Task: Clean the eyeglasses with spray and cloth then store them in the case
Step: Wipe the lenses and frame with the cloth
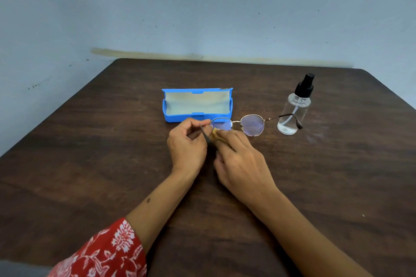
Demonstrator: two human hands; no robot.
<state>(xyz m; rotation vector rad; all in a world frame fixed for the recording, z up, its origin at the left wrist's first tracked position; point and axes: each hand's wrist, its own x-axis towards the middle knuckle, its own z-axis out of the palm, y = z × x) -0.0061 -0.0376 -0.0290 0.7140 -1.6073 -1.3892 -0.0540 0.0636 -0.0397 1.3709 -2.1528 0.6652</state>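
Observation:
Round gold-rimmed eyeglasses (252, 125) are held just above the brown table (90, 164), arms unfolded. My left hand (188, 141) pinches the frame at its left lens edge, with the left arm of the glasses running down past my fingers. My right hand (240, 162) pinches a small yellow cloth (215, 131) against the left lens. A blue glasses case (197, 104) lies open just behind the glasses. A clear spray bottle (295, 108) with a black pump stands to the right, behind the right arm of the glasses.
The table's far edge meets a pale blue wall (202, 7). A red patterned sleeve (108, 252) covers my left upper arm at the bottom of the view.

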